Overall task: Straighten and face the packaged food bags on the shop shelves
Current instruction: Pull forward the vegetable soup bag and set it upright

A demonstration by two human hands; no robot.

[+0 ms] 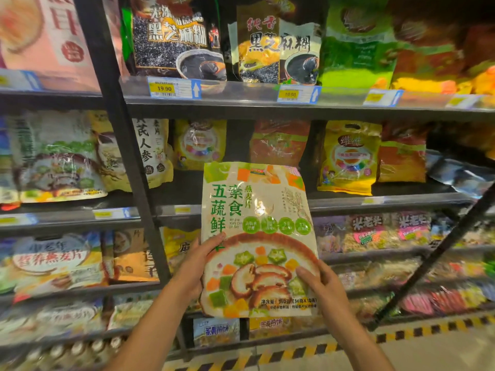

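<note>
I hold a large cream and green oatmeal bag, printed with mushrooms and vegetable cubes, upright in front of the middle shelf. My left hand grips its left edge with the thumb on the front. My right hand grips its lower right edge. The bag faces me, label forward. Behind it on the shelf stand a yellow bag and an orange bag, set back from the edge.
Two black sesame paste bags stand on the upper shelf above price tags. A black upright post divides the shelving. More yellow and orange bags stand to the right. A striped floor strip runs below.
</note>
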